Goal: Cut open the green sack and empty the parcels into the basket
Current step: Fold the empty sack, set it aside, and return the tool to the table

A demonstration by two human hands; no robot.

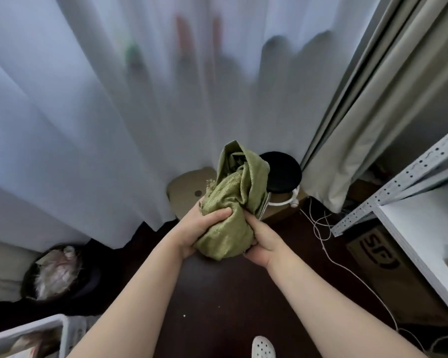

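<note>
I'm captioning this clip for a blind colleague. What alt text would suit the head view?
The left hand and right hand grip a bunched green sack above a dark floor. A white curtain hangs behind it, a black stool stands beyond, a white basket sits lower left and a metal shelf at right.

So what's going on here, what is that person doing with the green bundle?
A person is standing over a dark floor and gripping a crumpled green sack with both hands. The left hand squeezes its side and the right hand holds it from below. The sack looks bunched up and slack, and no parcels show in it. A white basket sits at the lower left, and a black stool stands just behind the sack by the curtain.
</note>
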